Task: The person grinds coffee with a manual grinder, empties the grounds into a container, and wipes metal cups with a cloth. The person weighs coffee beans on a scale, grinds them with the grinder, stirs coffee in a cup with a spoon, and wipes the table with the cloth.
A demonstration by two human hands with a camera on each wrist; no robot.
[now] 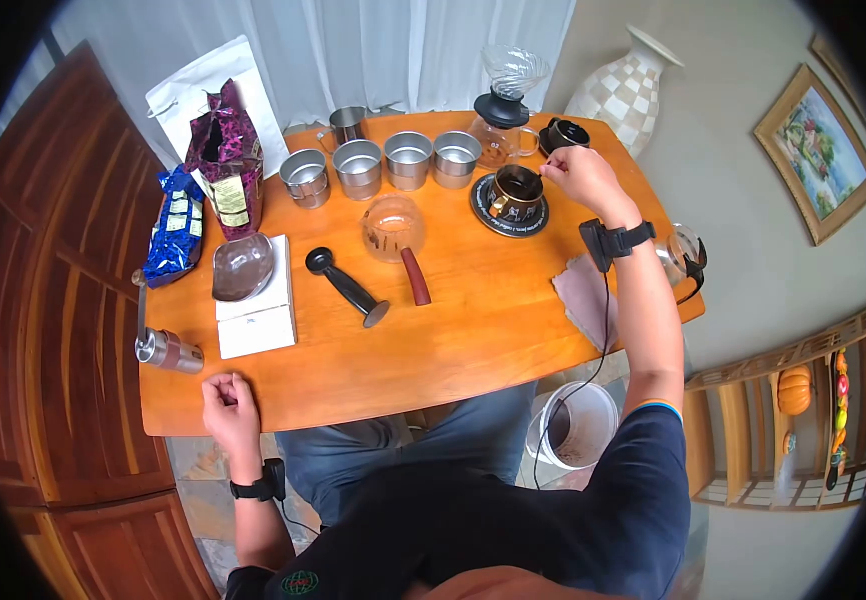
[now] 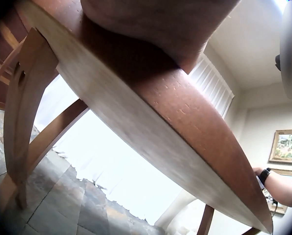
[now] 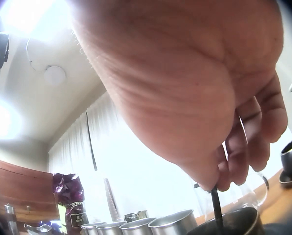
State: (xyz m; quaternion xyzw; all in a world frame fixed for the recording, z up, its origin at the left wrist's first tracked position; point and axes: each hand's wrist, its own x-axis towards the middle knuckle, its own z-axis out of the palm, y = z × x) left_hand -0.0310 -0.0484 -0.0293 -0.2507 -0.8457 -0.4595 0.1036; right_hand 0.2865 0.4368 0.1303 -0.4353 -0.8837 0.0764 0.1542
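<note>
My right hand [image 1: 565, 172] reaches to the far right of the wooden table [image 1: 473, 340], over a dark cup [image 1: 516, 190] standing on a black round coaster [image 1: 483, 215]. In the right wrist view its fingertips [image 3: 223, 180] pinch a thin dark stick [image 3: 217, 209] that goes down into the cup [image 3: 241, 223]. My left hand [image 1: 228, 393] rests on the near left edge of the table with its fingers curled into a fist, holding nothing. The left wrist view shows only the heel of that hand [image 2: 160, 19] on the table edge [image 2: 175, 127].
Several steel cups [image 1: 383, 160] line the back. A glass dripper [image 1: 393, 226], black scoop [image 1: 348, 285], white scale [image 1: 256, 318] with a brown bowl [image 1: 243, 265], coffee bags [image 1: 228, 160], hand grinder [image 1: 165, 348], glass server [image 1: 503, 115], cloth [image 1: 585, 295] and kettle [image 1: 683, 255] surround them.
</note>
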